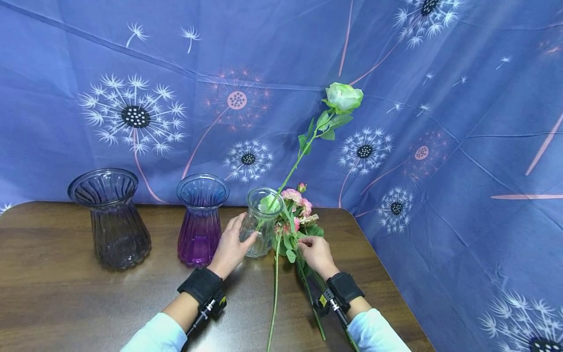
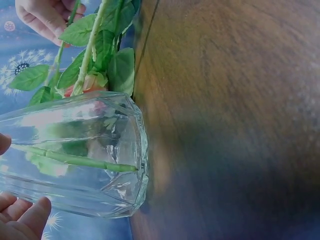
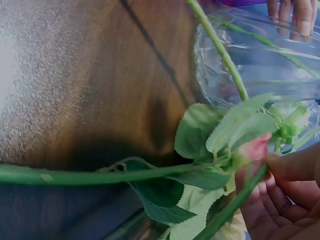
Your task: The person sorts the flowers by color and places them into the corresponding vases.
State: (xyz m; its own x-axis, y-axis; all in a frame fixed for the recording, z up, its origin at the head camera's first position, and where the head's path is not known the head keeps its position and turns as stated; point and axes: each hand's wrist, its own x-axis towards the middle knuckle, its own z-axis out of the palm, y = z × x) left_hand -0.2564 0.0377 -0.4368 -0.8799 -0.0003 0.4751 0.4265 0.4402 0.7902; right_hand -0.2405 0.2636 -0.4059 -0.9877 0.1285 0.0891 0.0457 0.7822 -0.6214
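My left hand (image 1: pixel 231 248) holds the side of the clear glass vase (image 1: pixel 258 238), thumb in front. One tall pale green rose (image 1: pixel 344 98) stands in this vase, leaning right; its cut stem (image 2: pixel 75 159) shows through the glass. On the right, my right hand (image 1: pixel 317 254) pinches a green stem (image 3: pixel 235 202) between thumb and fingers. Around that hand lie pink flowers (image 1: pixel 293 196) with green leaves (image 3: pixel 200 130), close against the vase's right side. Which bloom the pinched stem belongs to, I cannot tell. Another pale green flower (image 1: pixel 266 203) shows behind the vase rim.
A purple-blue glass vase (image 1: pixel 200 237) stands left of the clear one, and a larger dark grey vase (image 1: pixel 119 234) farther left. Long stems (image 1: pixel 274 298) run toward the front of the wooden table (image 1: pixel 53 293). A blue dandelion-print cloth (image 1: pixel 286 49) hangs behind and to the right.
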